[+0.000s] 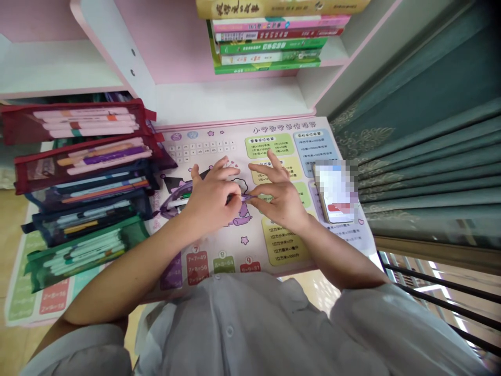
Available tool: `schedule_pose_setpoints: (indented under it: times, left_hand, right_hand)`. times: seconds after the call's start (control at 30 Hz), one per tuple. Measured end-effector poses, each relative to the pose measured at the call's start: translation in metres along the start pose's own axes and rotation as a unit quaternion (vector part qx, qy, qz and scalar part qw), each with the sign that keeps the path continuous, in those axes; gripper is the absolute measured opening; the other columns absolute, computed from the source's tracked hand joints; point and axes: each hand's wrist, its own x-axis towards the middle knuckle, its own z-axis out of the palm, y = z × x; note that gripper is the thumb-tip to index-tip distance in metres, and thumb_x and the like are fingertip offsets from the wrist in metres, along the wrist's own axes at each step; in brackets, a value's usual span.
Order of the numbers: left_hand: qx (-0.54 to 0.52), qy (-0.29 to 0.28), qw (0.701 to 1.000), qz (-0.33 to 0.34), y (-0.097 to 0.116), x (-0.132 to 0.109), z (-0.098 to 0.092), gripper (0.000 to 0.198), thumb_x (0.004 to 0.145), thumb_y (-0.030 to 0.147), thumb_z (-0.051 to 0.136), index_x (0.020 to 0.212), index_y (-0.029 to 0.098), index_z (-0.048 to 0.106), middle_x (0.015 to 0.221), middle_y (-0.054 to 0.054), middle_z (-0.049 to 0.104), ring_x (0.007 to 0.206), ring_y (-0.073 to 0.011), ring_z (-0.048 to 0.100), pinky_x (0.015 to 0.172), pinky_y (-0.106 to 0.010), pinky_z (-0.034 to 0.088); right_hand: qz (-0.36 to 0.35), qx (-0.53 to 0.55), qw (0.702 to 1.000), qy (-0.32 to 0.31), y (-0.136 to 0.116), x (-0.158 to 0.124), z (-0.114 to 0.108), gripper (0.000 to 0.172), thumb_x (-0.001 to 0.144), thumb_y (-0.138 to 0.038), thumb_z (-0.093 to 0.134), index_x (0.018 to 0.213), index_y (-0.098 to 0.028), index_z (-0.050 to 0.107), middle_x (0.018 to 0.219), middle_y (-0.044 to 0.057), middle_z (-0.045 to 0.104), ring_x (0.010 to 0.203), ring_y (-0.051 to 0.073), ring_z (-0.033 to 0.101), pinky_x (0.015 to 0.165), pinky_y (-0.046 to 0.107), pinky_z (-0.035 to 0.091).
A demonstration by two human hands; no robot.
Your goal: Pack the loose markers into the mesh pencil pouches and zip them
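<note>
A purple zip pencil pouch (168, 206) lies low over the desk in front of me, with a green-and-white pen (183, 197) showing inside. My left hand (213, 201) covers much of the pouch, its thumb and index finger pinched at the right end and the other fingers raised. From the other side, my right hand (279, 198) pinches the tip of that same end, its upper fingers spread. The two pinches almost meet, and the fingers hide what exactly lies between them.
Red, blue and green mesh pouches (84, 250) full of pens are stacked on the left. A phone (336, 193) lies at the right, near the curtain (410, 120). Behind the printed desk mat (227, 245) rises a shelf (227, 102) with stacked books (274, 47).
</note>
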Motion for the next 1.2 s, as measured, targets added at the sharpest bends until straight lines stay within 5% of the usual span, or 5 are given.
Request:
schedule_pose_setpoints:
  times: [0.17, 0.37, 0.63, 1.2]
  left_hand:
    - [0.0, 0.045, 0.997, -0.057, -0.008, 0.003, -0.003, 0.021, 0.092, 0.021, 0.053, 0.074, 0.019, 0.063, 0.139, -0.006, 0.063, 0.15, -0.0344, 0.034, 0.116, -0.079, 0.008]
    - [0.073, 0.063, 0.994, 0.05, -0.008, -0.001, -0.001, 0.007, 0.085, 0.028, 0.067, 0.092, 0.027, 0.069, 0.147, -0.004, 0.055, 0.153, -0.0394, 0.024, 0.118, -0.077, 0.003]
    - [0.121, 0.092, 0.981, 0.117, -0.001, 0.001, 0.007, 0.008, 0.091, 0.031, 0.063, 0.085, 0.027, 0.067, 0.144, 0.002, 0.057, 0.151, -0.0384, 0.03, 0.121, -0.074, -0.003]
    - [0.088, 0.012, 0.99, 0.106, 0.002, 0.021, 0.0, 0.01, 0.084, 0.019, 0.07, 0.077, 0.025, 0.073, 0.136, -0.002, 0.064, 0.147, -0.0387, 0.037, 0.116, -0.082, 0.006]
  right_hand:
    - [-0.001, 0.005, 1.0, -0.01, 0.0, 0.0, -0.003, 0.014, 0.085, -0.027, 0.07, 0.072, -0.024, 0.073, 0.144, 0.004, 0.061, 0.153, 0.039, 0.027, 0.117, 0.071, 0.028]
    - [0.008, -0.003, 1.0, -0.004, 0.003, -0.001, -0.005, 0.012, 0.084, -0.024, 0.068, 0.072, -0.025, 0.073, 0.144, 0.002, 0.061, 0.152, 0.039, 0.028, 0.117, 0.07, 0.029]
    - [0.02, 0.001, 1.0, -0.006, 0.002, 0.0, -0.003, 0.014, 0.083, -0.025, 0.069, 0.07, -0.026, 0.072, 0.142, 0.001, 0.062, 0.152, 0.037, 0.03, 0.118, 0.069, 0.028]
    - [0.023, -0.008, 1.0, 0.013, 0.005, -0.001, 0.0, 0.015, 0.084, -0.031, 0.073, 0.07, -0.025, 0.07, 0.141, 0.003, 0.063, 0.151, 0.039, 0.033, 0.117, 0.072, 0.031]
